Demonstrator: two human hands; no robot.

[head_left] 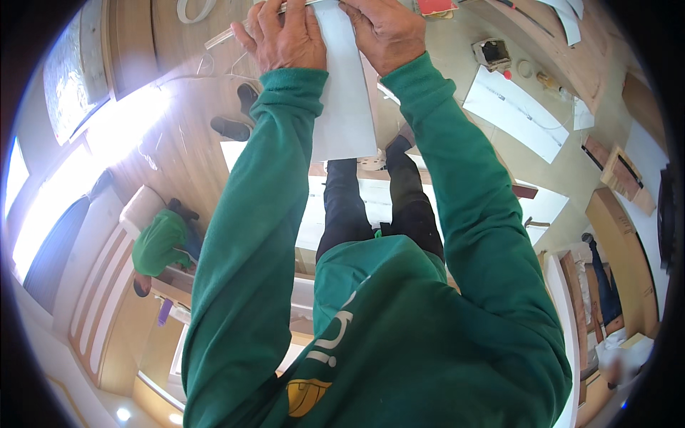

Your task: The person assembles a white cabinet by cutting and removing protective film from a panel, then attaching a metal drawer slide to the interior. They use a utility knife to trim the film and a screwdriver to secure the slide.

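A long white panel runs down from the top edge of the picture, between my forearms and above my legs. My left hand is bent over its upper left side, with the fingers curled near a thin strip; some fingertips are cut off by the picture's edge. On the panel's upper right edge, my right hand is closed, its thumb side against the white surface and its fingers partly out of view. The panel's far end is out of the picture.
Dark shoes lie on the floor to the left. White sheets and a small open box are at the right. A person in green crouches at the left; another person is at the lower right. Wooden furniture stands upper left.
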